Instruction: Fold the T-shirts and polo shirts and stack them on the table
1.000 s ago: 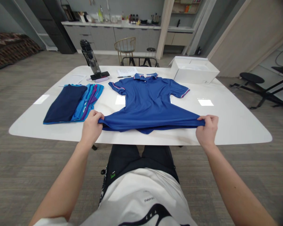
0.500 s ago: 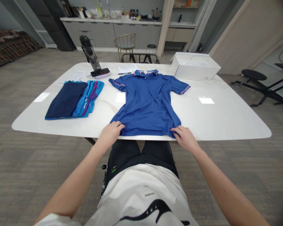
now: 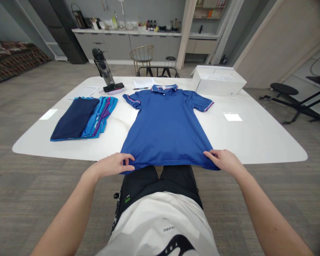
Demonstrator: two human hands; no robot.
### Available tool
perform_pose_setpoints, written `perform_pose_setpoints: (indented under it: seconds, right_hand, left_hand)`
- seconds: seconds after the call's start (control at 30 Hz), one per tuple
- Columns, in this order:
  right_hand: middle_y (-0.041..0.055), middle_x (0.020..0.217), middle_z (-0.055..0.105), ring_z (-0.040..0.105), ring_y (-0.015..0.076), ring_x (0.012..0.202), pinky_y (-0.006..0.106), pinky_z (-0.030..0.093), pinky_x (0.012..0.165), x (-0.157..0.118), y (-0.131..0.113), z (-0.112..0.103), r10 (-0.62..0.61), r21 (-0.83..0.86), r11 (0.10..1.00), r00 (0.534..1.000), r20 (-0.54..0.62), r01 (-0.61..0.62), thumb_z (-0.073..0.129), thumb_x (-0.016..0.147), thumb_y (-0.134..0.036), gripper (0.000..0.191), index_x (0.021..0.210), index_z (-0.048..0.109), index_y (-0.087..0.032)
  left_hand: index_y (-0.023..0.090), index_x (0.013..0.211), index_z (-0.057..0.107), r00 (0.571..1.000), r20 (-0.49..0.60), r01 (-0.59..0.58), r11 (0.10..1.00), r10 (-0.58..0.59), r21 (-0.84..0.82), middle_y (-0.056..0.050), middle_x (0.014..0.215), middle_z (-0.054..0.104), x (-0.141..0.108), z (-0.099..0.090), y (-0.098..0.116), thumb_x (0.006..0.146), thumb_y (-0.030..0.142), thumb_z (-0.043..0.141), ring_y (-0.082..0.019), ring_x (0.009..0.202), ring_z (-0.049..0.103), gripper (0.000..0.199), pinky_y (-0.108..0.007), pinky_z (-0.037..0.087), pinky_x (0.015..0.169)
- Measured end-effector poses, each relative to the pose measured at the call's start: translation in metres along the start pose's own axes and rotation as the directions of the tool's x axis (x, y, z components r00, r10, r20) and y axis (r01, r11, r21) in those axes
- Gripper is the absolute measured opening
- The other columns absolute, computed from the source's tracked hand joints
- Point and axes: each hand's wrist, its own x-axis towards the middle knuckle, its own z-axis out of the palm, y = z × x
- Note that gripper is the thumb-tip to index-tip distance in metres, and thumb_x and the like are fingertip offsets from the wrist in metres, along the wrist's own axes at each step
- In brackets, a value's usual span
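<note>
A blue polo shirt [image 3: 166, 124] lies spread face up, its collar toward the far side and its hem hanging slightly over the near table edge. My left hand [image 3: 113, 164] pinches the hem's left corner between thumb and fingers. At the right corner of the hem, my right hand [image 3: 222, 160] is closed on the fabric. The cloth between both hands is stretched nearly flat. Left of the shirt sits a pile of folded clothes [image 3: 76, 119], dark navy on top, with blue and purple ones showing beside it.
On the white table [image 3: 261, 142], an upright black handheld device [image 3: 105, 71] stands at the back left. Papers [image 3: 144, 82] and a pen [image 3: 140, 88] lie behind the shirt. An open white box [image 3: 218, 81] is at the back right.
Both hands have moved apart and toward me with the hem. The shirt is wider, longer and smoother, and its hem now passes the table edge. The view has tilted slightly upward.
</note>
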Motion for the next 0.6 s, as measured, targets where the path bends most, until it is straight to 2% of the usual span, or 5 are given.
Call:
perform_pose_setpoints:
  seconds: [0.07, 0.13, 0.3, 0.47, 0.6]
  right_hand:
    - [0.0072, 0.066, 0.071, 0.069, 0.0275, 0.068, 0.034, 0.043, 0.061, 0.006, -0.007, -0.002, 0.044, -0.078, 0.996, 0.998, -0.045, -0.047, 0.04, 0.097, -0.07, 0.06, 0.079, 0.076, -0.027]
    - [0.0078, 0.07, 0.072, 0.07, 0.0277, 0.071, 0.035, 0.047, 0.065, 0.018, -0.014, -0.001, 0.025, -0.062, 0.998, 0.993, -0.111, -0.032, 0.039, 0.099, -0.066, 0.057, 0.084, 0.076, -0.026]
    - [0.013, 0.136, 0.065, 0.06, 0.0267, 0.128, 0.039, 0.046, 0.108, 0.065, -0.031, 0.018, -0.235, 0.176, 0.94, 0.927, -0.292, 0.293, 0.038, 0.104, -0.055, 0.051, 0.122, 0.069, -0.021]
    - [0.0079, 0.169, 0.028, 0.023, 0.0359, 0.156, 0.063, 0.025, 0.122, 0.084, -0.034, 0.055, -0.189, 0.055, 0.979, 0.976, -0.111, 0.196, 0.028, 0.106, -0.056, 0.062, 0.159, 0.04, -0.027]
    - [0.0042, 0.17, 0.025, 0.021, 0.0424, 0.155, 0.071, 0.024, 0.118, 0.071, -0.038, 0.064, -0.077, -0.083, 0.994, 0.995, -0.07, 0.071, 0.027, 0.105, -0.062, 0.065, 0.163, 0.031, -0.034]
  left_hand:
    - [0.026, 0.119, 0.072, 1.0, -0.007, 0.0, 0.999, 0.0, -0.032, -0.001, 0.089, 0.072, 0.007, 0.003, 0.009, 0.091, 0.06, 0.057, -0.019, 0.076, 0.067, 0.047, -0.028, 0.052, 0.071]
    - [0.024, 0.117, 0.071, 0.984, -0.165, -0.065, 0.998, 0.064, -0.001, -0.003, 0.096, 0.072, 0.022, 0.004, 0.013, 0.097, 0.058, 0.049, -0.02, 0.085, 0.068, 0.045, -0.031, 0.054, 0.08]
    - [0.018, 0.137, 0.061, 0.809, -0.537, -0.112, 0.96, 0.239, 0.258, -0.014, 0.145, 0.055, 0.087, 0.014, 0.002, 0.105, 0.045, 0.038, -0.027, 0.135, 0.054, 0.048, -0.042, 0.042, 0.116]
    - [0.021, 0.157, 0.042, 0.853, -0.511, 0.123, 0.911, 0.107, 0.395, -0.013, 0.167, 0.034, 0.121, 0.038, -0.01, 0.105, 0.049, 0.037, -0.035, 0.155, 0.029, 0.059, -0.058, 0.026, 0.125]
    - [0.025, 0.162, 0.034, 0.868, -0.496, 0.209, 0.887, 0.025, 0.411, -0.009, 0.169, 0.027, 0.111, 0.053, -0.004, 0.104, 0.059, 0.03, -0.034, 0.157, 0.023, 0.067, -0.063, 0.022, 0.125]
